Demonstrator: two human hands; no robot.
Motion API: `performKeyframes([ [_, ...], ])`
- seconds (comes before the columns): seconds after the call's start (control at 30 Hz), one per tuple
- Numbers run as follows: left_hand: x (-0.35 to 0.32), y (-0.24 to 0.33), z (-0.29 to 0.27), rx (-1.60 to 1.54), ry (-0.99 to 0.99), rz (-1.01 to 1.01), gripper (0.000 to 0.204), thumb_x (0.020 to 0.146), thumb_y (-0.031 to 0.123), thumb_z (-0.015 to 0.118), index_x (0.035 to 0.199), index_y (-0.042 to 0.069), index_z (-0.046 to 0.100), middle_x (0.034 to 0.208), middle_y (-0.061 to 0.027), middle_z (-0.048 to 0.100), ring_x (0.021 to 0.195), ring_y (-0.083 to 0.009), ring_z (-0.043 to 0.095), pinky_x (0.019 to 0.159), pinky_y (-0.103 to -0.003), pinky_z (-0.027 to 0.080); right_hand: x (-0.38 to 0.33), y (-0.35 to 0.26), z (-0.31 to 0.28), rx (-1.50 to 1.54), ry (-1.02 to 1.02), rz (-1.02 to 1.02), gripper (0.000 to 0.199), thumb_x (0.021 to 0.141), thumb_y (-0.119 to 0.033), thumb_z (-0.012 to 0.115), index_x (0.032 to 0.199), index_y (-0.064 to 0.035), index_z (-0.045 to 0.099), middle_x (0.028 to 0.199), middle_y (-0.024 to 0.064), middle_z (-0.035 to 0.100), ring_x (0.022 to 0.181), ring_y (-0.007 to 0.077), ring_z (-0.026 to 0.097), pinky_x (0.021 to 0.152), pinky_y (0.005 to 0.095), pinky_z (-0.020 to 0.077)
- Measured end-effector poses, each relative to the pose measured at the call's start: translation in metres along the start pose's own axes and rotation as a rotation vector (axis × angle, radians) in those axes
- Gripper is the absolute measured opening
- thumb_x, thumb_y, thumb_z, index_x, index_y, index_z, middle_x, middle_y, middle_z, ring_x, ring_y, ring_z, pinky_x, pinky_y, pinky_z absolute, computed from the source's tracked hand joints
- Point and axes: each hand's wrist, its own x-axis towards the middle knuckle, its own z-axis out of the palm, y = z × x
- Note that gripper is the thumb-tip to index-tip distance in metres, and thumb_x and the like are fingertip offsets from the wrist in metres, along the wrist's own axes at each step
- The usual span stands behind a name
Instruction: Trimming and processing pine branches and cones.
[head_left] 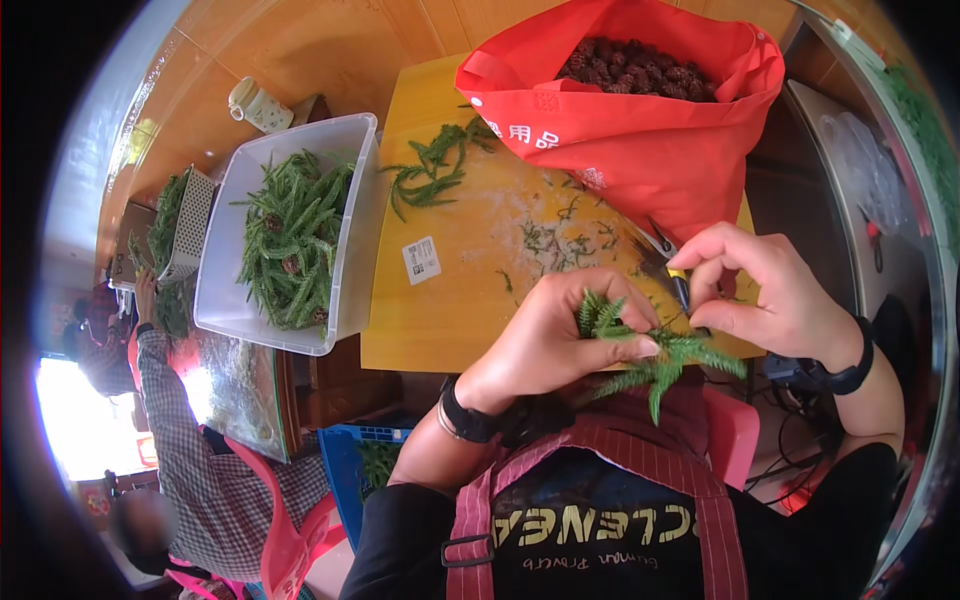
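My left hand (585, 330) is closed round a green artificial pine sprig (665, 375), its needled branches fanning out below and to the right of my thumb. Just to the right, my right hand (765, 285) has its thumb and forefinger pinched together by the sprig's edge. Whatever lies between those fingertips is too small to make out. Beside the right fingers are pliers (680, 285) with yellow and black handles, their jaws pointing away from me. Green clippings (560, 245) are scattered over the yellow tabletop (430, 330) beyond my hands.
A red bag (640, 150) of brown pinecones (640, 72) stands at the table's far right. Left of the table, a clear plastic bin (345, 260) holds green sprigs. More sprigs (435, 165) lie at the far edge. A co-worker (200, 450) sits at the left near a pink chair (285, 530).
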Motion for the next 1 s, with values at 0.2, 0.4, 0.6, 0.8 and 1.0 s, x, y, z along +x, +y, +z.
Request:
performKeyframes([
  [0.2,0.0,-0.011,0.003,-0.61,-0.103,-0.168,0.023,0.07,0.005,0.074,0.077,0.001,0.053,0.085,-0.0148,0.061,0.071,-0.0162,0.06,0.062,-0.025,0.048,-0.001,0.019,0.021,0.451,-0.058,-0.043,0.017,0.08,-0.014,0.067,0.089,-0.0016,0.059,0.081,0.0052,0.058,0.072,0.0124,0.057,0.064,0.0235,0.0436],
  [0.4,0.0,-0.022,0.006,-0.752,-0.143,-0.249,0.025,0.068,0.005,0.076,0.077,0.001,0.053,0.082,-0.0141,0.061,0.068,-0.0158,0.059,0.059,-0.024,0.047,0.0,0.03,0.046,0.907,-0.024,-0.067,0.017,0.081,-0.016,0.067,0.08,-0.0029,0.057,0.077,0.0049,0.056,0.071,0.0111,0.053,0.065,0.0228,0.0417],
  [0.6,0.003,-0.023,0.007,-0.746,-0.141,-0.259,0.024,0.067,0.004,0.076,0.077,0.002,0.054,0.081,-0.0123,0.061,0.068,-0.016,0.059,0.059,-0.024,0.047,-0.002,0.038,0.054,0.996,0.018,-0.1,0.017,0.082,-0.017,0.066,0.082,-0.0037,0.056,0.079,0.004,0.054,0.07,0.0104,0.052,0.064,0.0221,0.0408],
  [0.8,0.003,-0.016,0.001,-0.604,-0.109,-0.205,0.023,0.07,0.005,0.075,0.076,0.003,0.052,0.083,-0.016,0.061,0.068,-0.0153,0.058,0.059,-0.024,0.046,-0.009,0.06,0.037,0.255,0.165,0.176,0.026,0.074,-0.011,0.068,0.093,-0.0021,0.052,0.086,0.0064,0.056,0.081,0.016,0.056,0.071,0.0272,0.0438],
  [1.0,0.003,-0.029,-0.01,-0.569,-0.172,-0.092,0.017,0.077,0.003,0.069,0.082,0.003,0.052,0.091,-0.0119,0.06,0.078,-0.0112,0.057,0.07,-0.024,0.046,-0.049,0.118,0.046,-0.502,0.181,0.317,0.042,0.069,-0.016,0.071,0.102,-0.0041,0.048,0.102,0.0128,0.051,0.098,0.0313,0.05,0.083,0.0368,0.0415],
])
